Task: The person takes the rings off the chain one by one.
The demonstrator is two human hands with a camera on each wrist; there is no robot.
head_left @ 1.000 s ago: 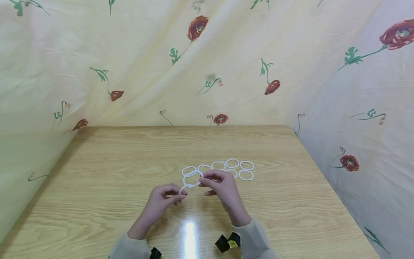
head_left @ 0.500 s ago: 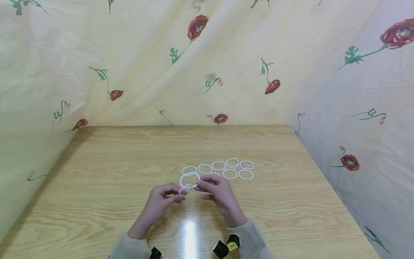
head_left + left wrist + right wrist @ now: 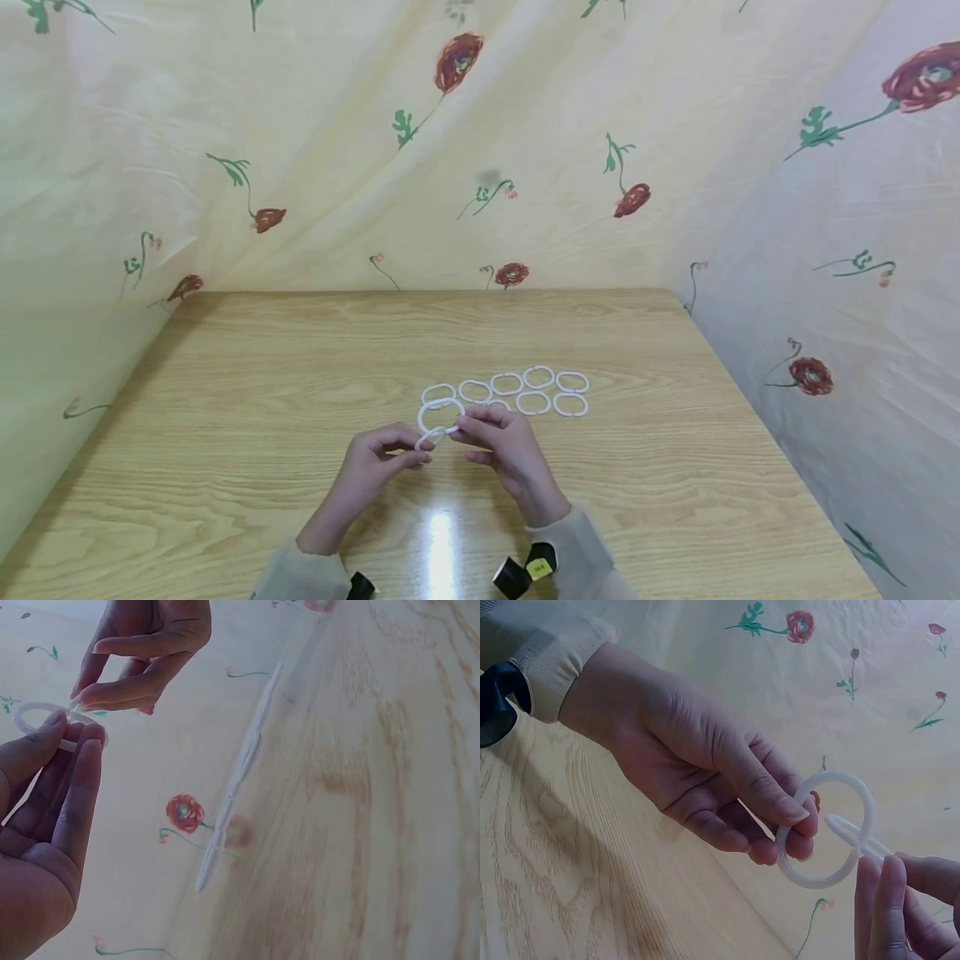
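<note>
Above the wooden table (image 3: 247,433), my two hands hold two white plastic rings that are hooked together. My left hand (image 3: 422,448) pinches one ring (image 3: 825,829) between thumb and fingers; the same ring shows at my fingertips (image 3: 37,724) in the left wrist view. My right hand (image 3: 459,425) pinches the other ring (image 3: 855,831), which passes through the first; its fingers (image 3: 900,900) show at the bottom right. In the head view the linked rings (image 3: 438,417) sit between the two hands. Several loose white rings (image 3: 537,377) lie in two rows just beyond my right hand.
Floral cloth (image 3: 465,150) hangs behind the table and along both sides. The table's right edge (image 3: 750,400) runs close to the right-hand cloth. The rows of rings appear edge-on (image 3: 240,772) in the left wrist view. Black wrist cameras (image 3: 525,568) sit at my sleeves.
My right hand has drawn slightly left and toward me with its ring, closing on the left hand. The left hand and the rings on the table have stayed put.
</note>
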